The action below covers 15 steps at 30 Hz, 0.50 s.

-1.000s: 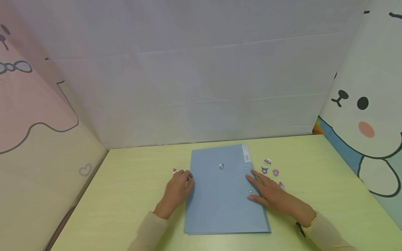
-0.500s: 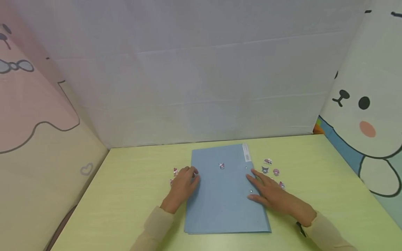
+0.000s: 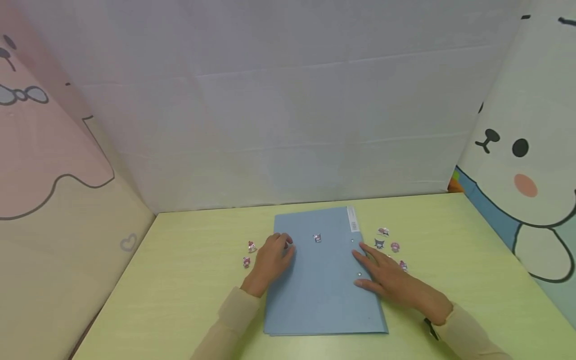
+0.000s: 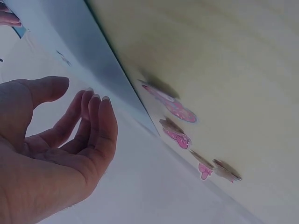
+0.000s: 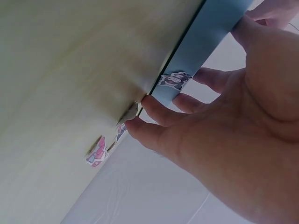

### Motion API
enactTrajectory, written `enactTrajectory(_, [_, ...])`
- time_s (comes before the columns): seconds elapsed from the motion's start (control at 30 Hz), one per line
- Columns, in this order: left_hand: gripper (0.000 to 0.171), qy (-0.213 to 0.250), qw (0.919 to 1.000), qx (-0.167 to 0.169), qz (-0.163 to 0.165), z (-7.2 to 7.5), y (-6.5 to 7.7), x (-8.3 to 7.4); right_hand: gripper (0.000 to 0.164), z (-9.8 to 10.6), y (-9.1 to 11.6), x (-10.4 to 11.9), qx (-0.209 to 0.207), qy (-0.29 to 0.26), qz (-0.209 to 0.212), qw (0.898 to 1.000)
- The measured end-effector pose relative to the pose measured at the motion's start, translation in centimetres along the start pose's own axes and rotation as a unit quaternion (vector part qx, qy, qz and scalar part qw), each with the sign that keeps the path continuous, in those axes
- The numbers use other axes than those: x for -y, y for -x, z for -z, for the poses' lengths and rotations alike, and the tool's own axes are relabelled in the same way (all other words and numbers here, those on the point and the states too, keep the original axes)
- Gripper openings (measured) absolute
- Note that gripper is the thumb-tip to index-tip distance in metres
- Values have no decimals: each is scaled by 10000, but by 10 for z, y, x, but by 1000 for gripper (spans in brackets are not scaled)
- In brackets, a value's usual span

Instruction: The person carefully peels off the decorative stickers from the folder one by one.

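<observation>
A light blue folder (image 3: pixel 324 300) lies flat, with a white barcode label (image 3: pixel 353 220) at its upper right. One small cartoon sticker (image 3: pixel 317 238) is on its upper part. My left hand (image 3: pixel 271 260) is over the folder's left edge with fingers bent. In the left wrist view, a gap shows between thumb and fingertips of this hand (image 4: pixel 60 144), and I see nothing in it. My right hand (image 3: pixel 391 280) rests on the folder's right edge, fingers spread. Another sticker (image 5: pixel 175 80) shows against the blue side beside the right fingers in the right wrist view.
The folder is on a pale yellow-green table (image 3: pixel 189 280). Left of it are two small stickers, one red and white (image 3: pixel 251 246), one pink (image 3: pixel 246 262). Several more, including a dark one (image 3: pixel 379 244), lie to its right. A white sheet (image 3: pixel 288 115) hangs behind.
My left hand has moved right and slightly away, from the folder's left edge further over it, uncovering the two stickers on the left. The right hand and folder have stayed put.
</observation>
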<state>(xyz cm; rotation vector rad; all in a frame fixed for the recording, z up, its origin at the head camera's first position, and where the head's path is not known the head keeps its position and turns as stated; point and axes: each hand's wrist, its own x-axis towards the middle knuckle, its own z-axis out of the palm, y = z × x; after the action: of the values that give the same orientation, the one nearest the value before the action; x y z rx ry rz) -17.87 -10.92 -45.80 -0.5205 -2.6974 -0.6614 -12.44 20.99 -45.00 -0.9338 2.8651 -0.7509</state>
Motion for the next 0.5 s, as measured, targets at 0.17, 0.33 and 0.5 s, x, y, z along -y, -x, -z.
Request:
enactTrajectory(0.17, [7,20,10000,24,81,-5,-6,-4,68,-1,0,-1,-13,19,-9,10000])
enactTrajectory(0.33, [6,37,10000,40,42,-8,-12,-9,68,-2,-1,-2,-4,-9,19,10000])
enactTrajectory(0.5, [8,24,9997,203,118,-10,-17,-13,68,-2,-1,-3,-23,12,47,10000])
